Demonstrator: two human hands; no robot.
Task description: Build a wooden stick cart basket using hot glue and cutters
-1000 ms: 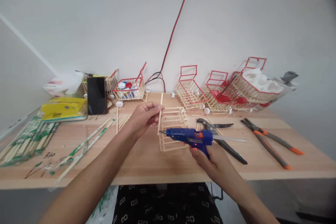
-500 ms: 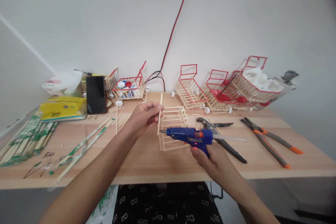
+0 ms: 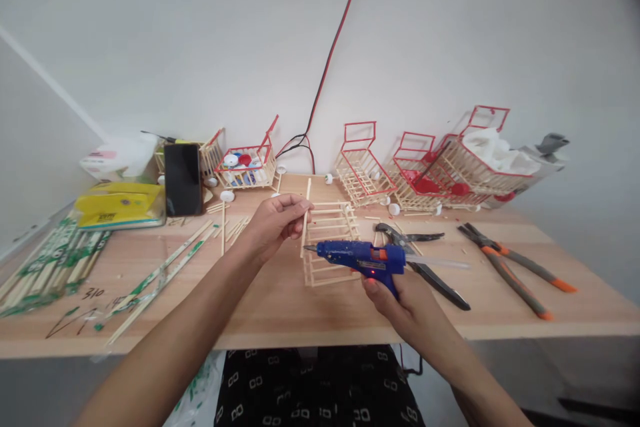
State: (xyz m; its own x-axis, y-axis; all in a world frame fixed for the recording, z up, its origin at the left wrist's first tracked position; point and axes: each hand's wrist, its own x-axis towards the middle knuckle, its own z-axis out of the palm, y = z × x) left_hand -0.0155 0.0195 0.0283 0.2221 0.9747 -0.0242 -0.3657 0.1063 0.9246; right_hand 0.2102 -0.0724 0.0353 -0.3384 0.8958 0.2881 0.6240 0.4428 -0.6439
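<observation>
Left hand: the left hand (image 3: 273, 221) is pinching a thin wooden stick (image 3: 305, 217) between its fingertips, holding it nearly upright.
Right hand: the right hand (image 3: 400, 300) is gripping the blue glue gun (image 3: 360, 257), nozzle pointing left.
Key relation: the nozzle tip is sitting just beside the stick's lower end, possibly touching it.
Frame: the stick frame (image 3: 330, 240) is lying on the counter (image 3: 280, 307) behind both hands.
Nearby: black shears (image 3: 420, 260) are resting just right of the gun.
</observation>
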